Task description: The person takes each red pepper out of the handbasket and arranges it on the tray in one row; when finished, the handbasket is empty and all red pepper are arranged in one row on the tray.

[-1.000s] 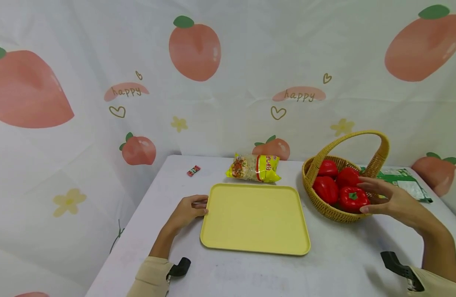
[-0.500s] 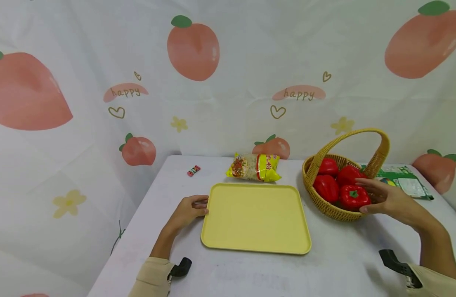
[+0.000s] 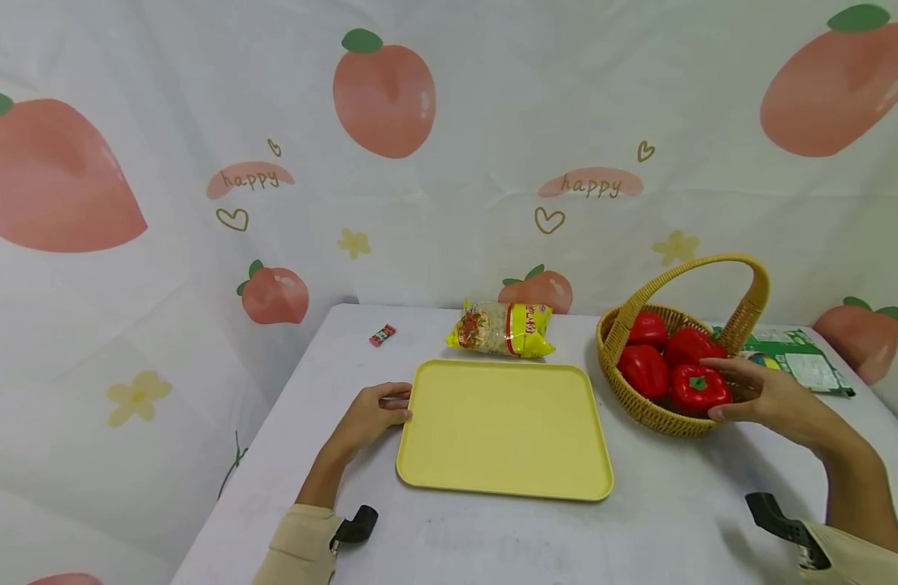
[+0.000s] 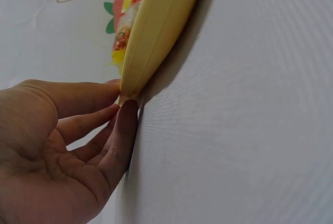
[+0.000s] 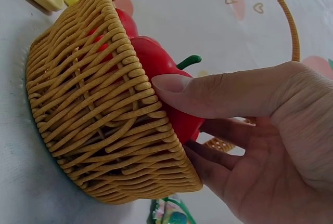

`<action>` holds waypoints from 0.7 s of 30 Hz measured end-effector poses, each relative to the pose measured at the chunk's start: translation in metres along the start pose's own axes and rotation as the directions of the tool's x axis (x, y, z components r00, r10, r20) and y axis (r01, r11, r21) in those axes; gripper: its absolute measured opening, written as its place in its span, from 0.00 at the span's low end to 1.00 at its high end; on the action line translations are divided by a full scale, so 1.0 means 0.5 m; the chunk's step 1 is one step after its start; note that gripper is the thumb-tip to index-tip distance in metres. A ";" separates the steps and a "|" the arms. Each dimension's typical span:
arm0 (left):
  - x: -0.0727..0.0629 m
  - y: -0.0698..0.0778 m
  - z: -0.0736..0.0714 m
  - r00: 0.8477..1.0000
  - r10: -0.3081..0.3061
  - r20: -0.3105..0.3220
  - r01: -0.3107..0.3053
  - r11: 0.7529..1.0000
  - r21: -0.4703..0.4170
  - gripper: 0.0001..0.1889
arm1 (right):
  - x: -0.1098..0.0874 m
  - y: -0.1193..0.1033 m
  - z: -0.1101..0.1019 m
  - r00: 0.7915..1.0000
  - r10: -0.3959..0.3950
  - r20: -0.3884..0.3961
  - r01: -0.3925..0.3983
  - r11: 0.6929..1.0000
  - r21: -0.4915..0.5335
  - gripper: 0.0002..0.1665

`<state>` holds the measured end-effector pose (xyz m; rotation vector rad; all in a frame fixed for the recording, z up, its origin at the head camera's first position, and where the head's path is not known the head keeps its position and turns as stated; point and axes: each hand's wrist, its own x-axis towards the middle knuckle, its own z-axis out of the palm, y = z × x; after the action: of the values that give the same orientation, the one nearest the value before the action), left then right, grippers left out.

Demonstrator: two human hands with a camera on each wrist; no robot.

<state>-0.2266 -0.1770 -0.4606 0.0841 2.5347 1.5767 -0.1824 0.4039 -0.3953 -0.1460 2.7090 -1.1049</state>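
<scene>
Your left hand pinches the yellow tray by its left edge, probably to steady it. Your right hand curls round the front-right red bell pepper inside the wicker basket, thumb nearside, fingers behind; far-side contact is hard to see.

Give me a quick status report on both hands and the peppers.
Left hand gripping edge of yellow tray. Right hand round nearest red pepper, in wicker basket. Basket handle arches overhead, possibly in the way.
</scene>
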 end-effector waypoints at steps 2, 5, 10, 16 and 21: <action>0.000 -0.003 0.000 1.000 0.010 0.004 -0.010 1.000 -0.004 0.25 | 0.000 0.000 0.001 1.000 0.003 0.001 -0.003 1.000 0.005 0.51; 0.000 -0.005 0.000 1.000 0.001 0.004 -0.001 1.000 -0.011 0.25 | 0.000 0.001 0.002 1.000 0.005 0.003 -0.005 1.000 0.009 0.51; 0.001 -0.005 0.001 1.000 -0.007 -0.001 0.007 1.000 -0.005 0.25 | -0.002 0.001 0.002 1.000 0.005 -0.007 -0.005 1.000 0.007 0.50; 0.003 -0.005 0.002 1.000 -0.004 0.001 0.004 1.000 -0.008 0.25 | -0.009 0.003 0.001 0.999 -0.003 -0.051 0.002 1.000 -0.006 0.48; 0.003 -0.004 0.002 1.000 -0.001 0.000 0.001 1.000 -0.009 0.25 | -0.011 0.002 0.000 0.997 0.000 -0.081 0.001 1.000 0.010 0.48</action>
<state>-0.2277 -0.1770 -0.4628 0.0812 2.5269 1.5880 -0.1770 0.4058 -0.3950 -0.1020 2.7737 -1.1483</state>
